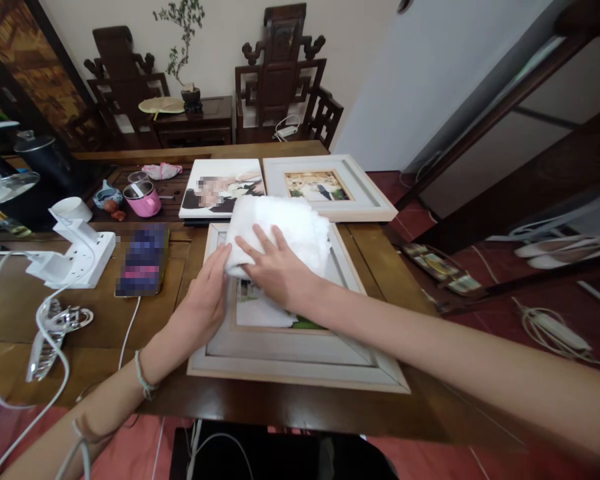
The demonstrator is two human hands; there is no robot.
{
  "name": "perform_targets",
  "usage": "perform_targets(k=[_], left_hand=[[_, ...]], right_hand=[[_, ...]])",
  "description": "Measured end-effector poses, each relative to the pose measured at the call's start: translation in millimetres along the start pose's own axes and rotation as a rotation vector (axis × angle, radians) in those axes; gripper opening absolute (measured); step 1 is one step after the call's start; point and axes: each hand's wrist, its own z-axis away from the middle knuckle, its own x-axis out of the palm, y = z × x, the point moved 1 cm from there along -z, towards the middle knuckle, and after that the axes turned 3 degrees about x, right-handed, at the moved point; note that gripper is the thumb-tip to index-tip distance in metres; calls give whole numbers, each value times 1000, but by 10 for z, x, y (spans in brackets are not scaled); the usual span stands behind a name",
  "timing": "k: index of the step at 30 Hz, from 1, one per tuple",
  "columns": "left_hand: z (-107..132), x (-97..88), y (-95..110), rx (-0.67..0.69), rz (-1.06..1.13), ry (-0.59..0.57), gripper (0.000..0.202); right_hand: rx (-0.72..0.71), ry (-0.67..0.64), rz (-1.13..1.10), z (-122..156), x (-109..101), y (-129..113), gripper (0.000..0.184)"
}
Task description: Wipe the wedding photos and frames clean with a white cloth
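Observation:
A large pale picture frame (300, 363) lies flat on the wooden table (95, 320) in front of me. A folded white cloth (290, 230) rests on the frame's upper half. My right hand (275, 270) lies flat on the cloth with fingers spread, pressing it onto the glass. My left hand (205, 300) rests on the frame's left edge, its fingertips touching the cloth's left corner. A thin band circles my left wrist.
Behind the frame lie an unframed photo print (223, 189) and a second framed picture (330, 187). To the left are a phone (143, 260), a white power strip (77, 257) with cables, a pink cup (143, 199) and a tea tray. Dark carved chairs stand behind.

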Motion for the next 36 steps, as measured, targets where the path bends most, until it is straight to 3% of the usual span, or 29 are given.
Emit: perform_targets(k=[5, 10, 15, 18, 21, 26, 30, 36], left_hand=[[-14, -24, 40, -11, 37, -15, 48], [-7, -29, 62, -113, -9, -33, 47], [7, 34, -8, -26, -54, -3, 38], [10, 54, -28, -26, -67, -1, 36], [13, 50, -25, -31, -70, -5, 37], [29, 57, -60, -23, -50, 24, 43], [22, 82, -109, -24, -35, 42, 57], [-10, 83, -157, -7, -72, -28, 63]], right_hand=[[-117, -114, -104, 288, -88, -290, 36], [-213, -77, -270, 737, -76, -524, 22], [-107, -95, -265, 1076, -45, -249, 17], [10, -136, -231, 1172, -85, 44, 34], [115, -120, -114, 1111, -118, 315, 54], [198, -54, 96, 906, -87, 631, 55], [139, -85, -59, 1101, -44, 597, 52], [91, -66, -323, 1667, -27, 248, 32]])
